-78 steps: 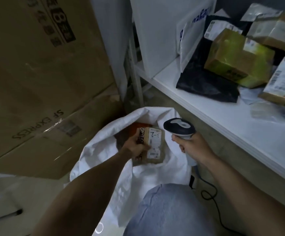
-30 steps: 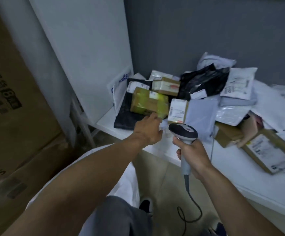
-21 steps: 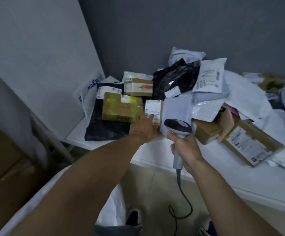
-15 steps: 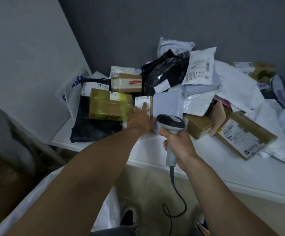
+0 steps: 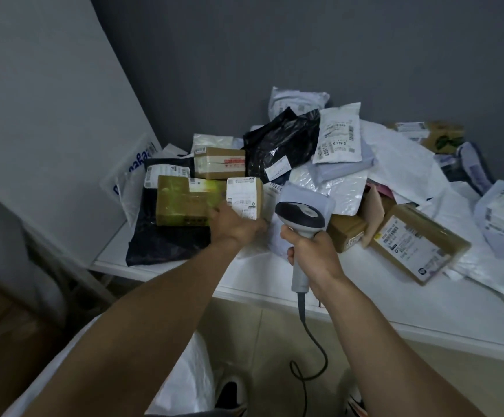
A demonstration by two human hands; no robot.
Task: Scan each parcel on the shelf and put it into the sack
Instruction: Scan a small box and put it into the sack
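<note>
Stock as I read it from my station, left to right.

1. Cardboard cartons (image 5: 4, 341), far left, on the floor. Not task items.
2. Sack (image 5: 184, 383), white, low down beneath my left forearm, below the shelf front. Its mouth and contents are out of view, so I cannot count what is in it.
3. Black mailer (image 5: 160, 242), flat on the left end of the shelf (image 5: 365, 308), with the taped box (image 5: 184, 203) lying on it.
4. Small labelled box (image 5: 244, 198), upright, touching the taped box. Left hand (image 5: 235, 227) grips its lower end, fingers curled under and mostly hidden.
5. Scanner (image 5: 300, 218), just right of that label, head aimed toward the heap. Right hand (image 5: 312, 254) is wrapped fully round the handle; the cable (image 5: 307, 350) hangs to the floor.
6. Heap of mailers (image 5: 338, 136) and a brown box (image 5: 416, 245), centre to right, piled and overlapping.

Progress, my judgement: one parcel is in hand and apparently not yet scanned; many are left on the shelf.

Room: a white panel closes the shelf's left end. The bare front strip runs right from my hands. The path down-left to the sack looks open; the loose cable by my shoes could snag.
</note>
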